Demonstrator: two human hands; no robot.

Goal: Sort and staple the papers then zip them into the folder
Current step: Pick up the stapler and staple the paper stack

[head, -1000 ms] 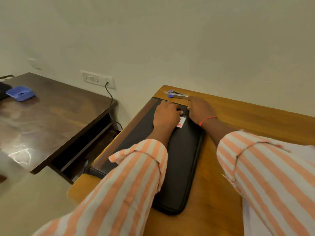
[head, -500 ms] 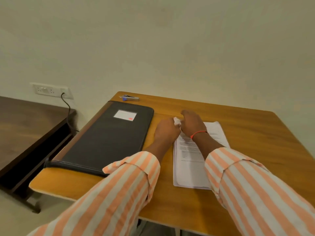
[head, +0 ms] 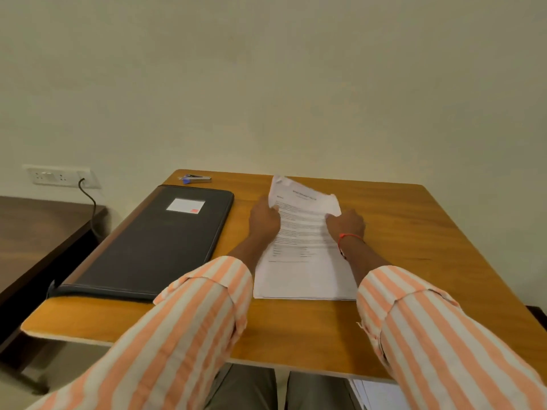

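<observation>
Both hands are closed on the top sheet (head: 305, 199). The left hand (head: 264, 221) pinches its left edge with curled fingers and the right hand (head: 346, 229) pinches its right edge. The far end of the sheet is raised and buckled, its far left corner crumpled. From this angle it may be one leaf or a few held together. The near end lies on the stack of papers (head: 302, 279), which rests flat at the middle of the table (head: 414, 261), its near edge a little back from the table's near edge.

Bare wood lies open to the right of the stack as far as the right edge, and a strip lies along the near edge. A narrow bare lane separates the stack from the folder (head: 154, 241). The folder lies closed along the left edge, well apart from the hands. The stapler (head: 195, 179) sits at the far left corner, just beyond the folder's far end.

The table is smooth, warm-toned wood with rounded corners. The folder is a black, matte, oblong case with rounded corners and a seam around its rim, and it bears a white label (head: 186, 205) with a red mark. The papers are white and printed in fine lines. The stapler is small, metallic and blue. A red thread (head: 349, 236) circles the right wrist, and the sleeves (head: 183, 335) are striped orange and pale.
</observation>
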